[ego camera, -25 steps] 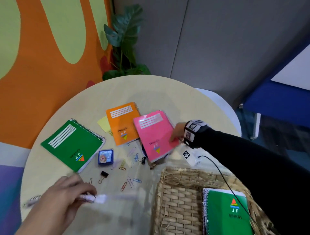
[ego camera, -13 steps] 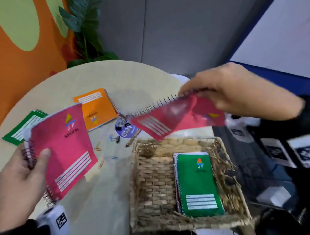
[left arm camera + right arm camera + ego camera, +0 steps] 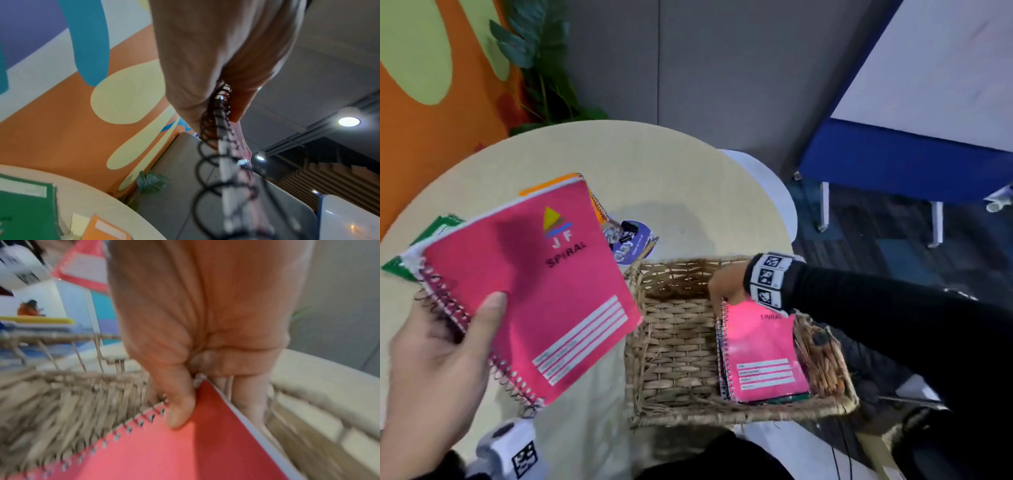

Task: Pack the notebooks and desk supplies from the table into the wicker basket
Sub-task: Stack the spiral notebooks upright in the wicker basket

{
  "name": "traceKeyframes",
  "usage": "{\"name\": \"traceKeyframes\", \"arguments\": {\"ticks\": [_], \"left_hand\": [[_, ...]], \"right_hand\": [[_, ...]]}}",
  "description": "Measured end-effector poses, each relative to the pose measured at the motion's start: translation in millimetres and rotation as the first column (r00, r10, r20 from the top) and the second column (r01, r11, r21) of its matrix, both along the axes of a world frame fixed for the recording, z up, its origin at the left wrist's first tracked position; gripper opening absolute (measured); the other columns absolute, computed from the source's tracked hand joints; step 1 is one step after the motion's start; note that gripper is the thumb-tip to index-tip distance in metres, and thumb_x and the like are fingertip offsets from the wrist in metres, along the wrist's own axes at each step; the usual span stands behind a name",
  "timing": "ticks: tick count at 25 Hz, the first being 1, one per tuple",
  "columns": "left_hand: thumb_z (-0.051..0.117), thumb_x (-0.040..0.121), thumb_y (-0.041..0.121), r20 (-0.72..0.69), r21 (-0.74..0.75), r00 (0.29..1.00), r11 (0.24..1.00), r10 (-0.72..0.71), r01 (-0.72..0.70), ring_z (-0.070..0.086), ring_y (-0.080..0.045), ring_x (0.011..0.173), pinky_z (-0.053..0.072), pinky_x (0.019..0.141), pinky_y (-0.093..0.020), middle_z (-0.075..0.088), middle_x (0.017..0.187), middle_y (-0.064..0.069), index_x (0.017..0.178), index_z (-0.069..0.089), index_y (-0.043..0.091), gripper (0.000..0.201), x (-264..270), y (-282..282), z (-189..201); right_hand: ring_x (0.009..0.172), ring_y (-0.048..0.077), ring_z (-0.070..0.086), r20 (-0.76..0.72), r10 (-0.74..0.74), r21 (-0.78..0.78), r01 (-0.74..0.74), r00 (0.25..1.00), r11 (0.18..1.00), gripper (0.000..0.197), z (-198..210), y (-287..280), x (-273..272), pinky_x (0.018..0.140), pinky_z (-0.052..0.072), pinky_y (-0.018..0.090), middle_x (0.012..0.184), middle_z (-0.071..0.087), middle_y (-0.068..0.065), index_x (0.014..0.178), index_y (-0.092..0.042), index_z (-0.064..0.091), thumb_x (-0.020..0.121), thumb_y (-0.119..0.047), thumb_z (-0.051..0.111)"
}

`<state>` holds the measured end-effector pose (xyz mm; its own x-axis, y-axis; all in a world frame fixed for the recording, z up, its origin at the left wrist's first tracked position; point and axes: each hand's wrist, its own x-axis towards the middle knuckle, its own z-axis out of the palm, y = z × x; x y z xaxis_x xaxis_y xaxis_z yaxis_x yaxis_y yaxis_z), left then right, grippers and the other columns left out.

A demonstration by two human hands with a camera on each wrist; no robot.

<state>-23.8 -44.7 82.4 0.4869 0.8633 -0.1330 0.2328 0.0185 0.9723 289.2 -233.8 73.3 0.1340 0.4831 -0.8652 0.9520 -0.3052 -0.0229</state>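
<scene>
Our left hand [image 3: 431, 359] is raised over the round cream table [image 3: 671, 192], thumb and curled fingers clamped on the wire spine of a large pink spiral notebook [image 3: 530, 284], cover tilted up towards us; our right hand [image 3: 727, 282] reaches down into the woven wicker basket [image 3: 674, 346], thumb on top and fingers beneath pinching the corner of a second pink spiral notebook [image 3: 763, 356] lying on the stack at the basket's right side; orange notebook [image 3: 107, 229] and green notebook [image 3: 24, 211] lie on the table.

The right hand [image 3: 205, 337] pinched a pink spiral notebook [image 3: 185, 451] at its top corner, thumb [image 3: 180, 410] on the cover, fingers [image 3: 246, 394] behind, low inside the wicker basket [image 3: 61, 394], near its far wall.
</scene>
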Motion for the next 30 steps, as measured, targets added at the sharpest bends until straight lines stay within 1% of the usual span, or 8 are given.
{"name": "traceKeyframes", "arguments": {"ticks": [4,9,13,17,21,25,28,30], "left_hand": [[0.060,0.088,0.023,0.061,0.137,0.981,0.975,-0.182,0.173,0.068,0.014,0.069,0.053,0.061,-0.001,0.072,0.078,0.034,0.096,0.062,0.027,0.010,31.6,-56.2,43.1],[0.056,0.090,0.016,0.073,0.140,0.940,0.936,-0.334,0.322,0.069,0.012,0.068,0.052,0.057,-0.002,0.072,0.078,0.033,0.089,0.060,0.035,0.020,57.7,-79.0,52.4],[0.054,0.084,0.028,0.092,0.166,0.879,0.877,-0.469,0.451,0.069,0.010,0.077,0.052,0.061,-0.004,0.071,0.086,0.031,0.096,0.059,0.039,0.017,84.2,-94.0,61.4],[0.056,0.079,0.032,0.117,0.066,0.781,0.789,-0.614,0.611,0.068,0.006,0.098,0.055,0.073,-0.009,0.072,0.107,0.021,0.121,0.056,0.038,0.042,101.5,-95.7,54.5],[0.059,0.088,0.030,-0.089,0.139,0.850,0.839,-0.519,0.527,0.057,0.012,0.114,0.049,0.089,-0.013,0.066,0.114,0.027,0.133,0.049,0.038,0.047,91.4,-60.0,28.3],[0.059,0.092,0.017,-0.290,0.244,0.881,0.861,-0.373,0.445,0.066,-0.005,0.101,0.044,0.083,0.000,0.070,0.106,0.016,0.102,0.054,0.051,0.036,60.8,-10.7,0.7],[0.061,0.091,0.015,-0.414,0.286,0.866,0.863,-0.281,0.417,0.065,-0.001,0.098,0.046,0.081,-0.008,0.072,0.109,0.006,0.102,0.056,0.047,0.035,40.8,24.7,-9.6],[0.063,0.090,0.014,-0.492,0.333,0.840,0.841,-0.231,0.426,0.065,0.004,0.095,0.042,0.079,-0.006,0.073,0.109,0.004,0.108,0.058,0.038,0.030,32.1,48.4,-14.4]], "right_hand": [[0.110,0.030,0.061,0.037,0.102,0.109,-0.105,0.994,0.989,0.051,-31.9,-12.8,7.9,0.083,0.050,0.034,0.123,0.065,0.009,0.120,-0.023,0.066,0.084,0.008,0.048],[0.135,0.024,0.039,-0.108,-0.127,0.372,0.159,0.986,0.915,0.086,-0.1,-37.1,14.5,0.111,0.038,0.043,0.145,0.042,0.005,0.143,-0.027,0.035,0.070,-0.013,0.078],[0.125,0.023,0.052,-0.842,-0.277,0.302,0.830,0.463,0.469,0.086,73.6,-72.3,-16.3,0.107,0.043,0.039,0.139,0.049,0.013,0.146,-0.021,0.025,0.077,-0.003,0.074],[0.092,0.035,0.059,-0.917,-0.313,0.256,0.966,0.249,0.019,0.040,66.6,-100.6,-34.8,0.073,0.048,0.048,0.116,0.064,0.028,0.129,-0.014,0.053,0.091,-0.001,0.054],[0.084,0.027,0.068,-0.846,-0.522,0.202,0.971,0.108,-0.127,0.033,21.4,-150.2,-10.8,0.070,0.059,0.036,0.092,0.077,0.000,0.118,-0.010,0.061,0.092,0.006,0.049],[0.093,0.032,0.069,-0.494,-0.838,0.335,0.940,0.232,0.062,0.017,-27.9,-161.3,2.9,0.085,0.057,0.045,0.098,0.074,0.011,0.087,-0.017,0.066,0.086,-0.001,0.058],[0.107,0.026,0.063,-0.005,-0.818,0.384,0.756,0.576,0.530,0.017,-28.0,-136.7,0.4,0.096,0.048,0.036,0.105,0.067,0.008,0.076,-0.019,0.053,0.092,-0.023,0.052],[0.111,0.023,0.061,0.148,-0.708,0.330,0.641,0.690,0.694,0.020,-27.6,-124.3,-4.4,0.102,0.043,0.034,0.107,0.063,0.007,0.090,-0.020,0.056,0.096,-0.035,0.043]]}}
